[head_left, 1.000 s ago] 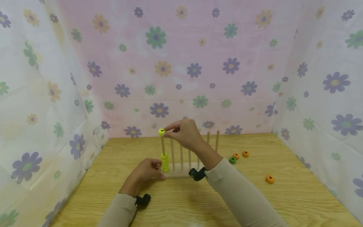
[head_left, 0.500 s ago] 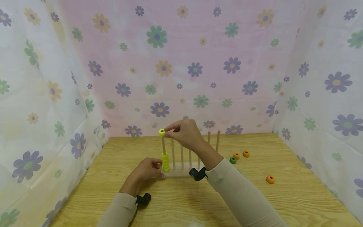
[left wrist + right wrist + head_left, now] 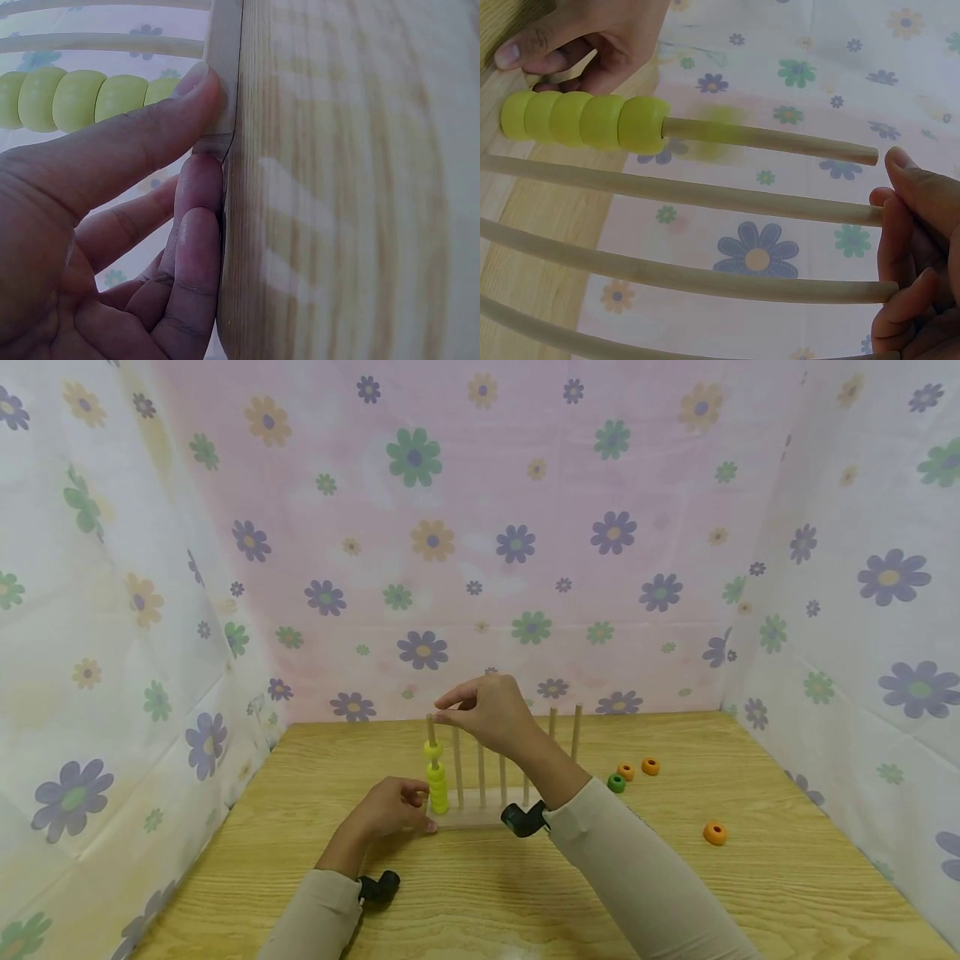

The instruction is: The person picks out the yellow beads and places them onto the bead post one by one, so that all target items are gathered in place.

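A wooden peg rack with a flat base (image 3: 476, 817) stands on the table, its upright pegs in a row. Several yellow beads (image 3: 437, 789) are stacked on the leftmost peg (image 3: 780, 141). Higher on that same peg, one more yellow bead (image 3: 433, 749) is sliding down, blurred in the right wrist view. My left hand (image 3: 386, 810) holds the left end of the base, thumb on its front and fingers (image 3: 199, 247) at its end. By the peg's top is my right hand (image 3: 491, 714), thumb and forefinger apart with nothing between them.
To the right of the rack lie a green bead (image 3: 617, 783) and two orange beads, one close behind it (image 3: 626, 772) and another farther right (image 3: 651, 767). A further orange bead (image 3: 716, 834) lies nearer the front. Flowered cloth (image 3: 480, 527) encloses the table's back and sides.
The yellow bead that my right hand pinched at the peg's top has been let go and has dropped partway down the peg. My left hand has stayed on the base.
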`<state>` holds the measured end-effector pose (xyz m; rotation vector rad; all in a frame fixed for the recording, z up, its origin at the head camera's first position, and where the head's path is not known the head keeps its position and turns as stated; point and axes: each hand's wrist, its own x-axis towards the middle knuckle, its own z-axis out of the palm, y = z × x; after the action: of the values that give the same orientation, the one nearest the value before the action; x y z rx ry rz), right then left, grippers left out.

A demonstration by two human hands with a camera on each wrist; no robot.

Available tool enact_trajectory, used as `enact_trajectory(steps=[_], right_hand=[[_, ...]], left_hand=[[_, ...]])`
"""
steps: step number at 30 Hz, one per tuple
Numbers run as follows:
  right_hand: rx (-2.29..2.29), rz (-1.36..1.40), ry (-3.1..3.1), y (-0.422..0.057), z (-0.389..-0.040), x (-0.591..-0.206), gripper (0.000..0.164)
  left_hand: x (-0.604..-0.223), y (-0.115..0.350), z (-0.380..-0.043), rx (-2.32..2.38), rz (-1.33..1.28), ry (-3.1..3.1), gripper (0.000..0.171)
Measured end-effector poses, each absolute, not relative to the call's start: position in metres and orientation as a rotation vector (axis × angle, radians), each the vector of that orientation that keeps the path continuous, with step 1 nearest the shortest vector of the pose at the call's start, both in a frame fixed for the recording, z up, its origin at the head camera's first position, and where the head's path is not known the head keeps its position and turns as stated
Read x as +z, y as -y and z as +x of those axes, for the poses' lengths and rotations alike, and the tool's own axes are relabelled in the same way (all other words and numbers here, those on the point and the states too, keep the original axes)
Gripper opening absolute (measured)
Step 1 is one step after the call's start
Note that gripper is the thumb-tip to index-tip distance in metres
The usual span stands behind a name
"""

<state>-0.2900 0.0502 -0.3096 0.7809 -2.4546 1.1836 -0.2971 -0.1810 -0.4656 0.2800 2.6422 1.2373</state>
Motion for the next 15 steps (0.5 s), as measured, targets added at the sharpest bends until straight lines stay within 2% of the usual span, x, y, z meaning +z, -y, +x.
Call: enact_trajectory(steps=[15], right_hand=[[1.163,0.775,2.455,-0.0523,-0.29,-0.3093,0.01]], left_hand=[[-0.4651,0.1812,-0.2971,1.238,0.295,-2.642,0.069]])
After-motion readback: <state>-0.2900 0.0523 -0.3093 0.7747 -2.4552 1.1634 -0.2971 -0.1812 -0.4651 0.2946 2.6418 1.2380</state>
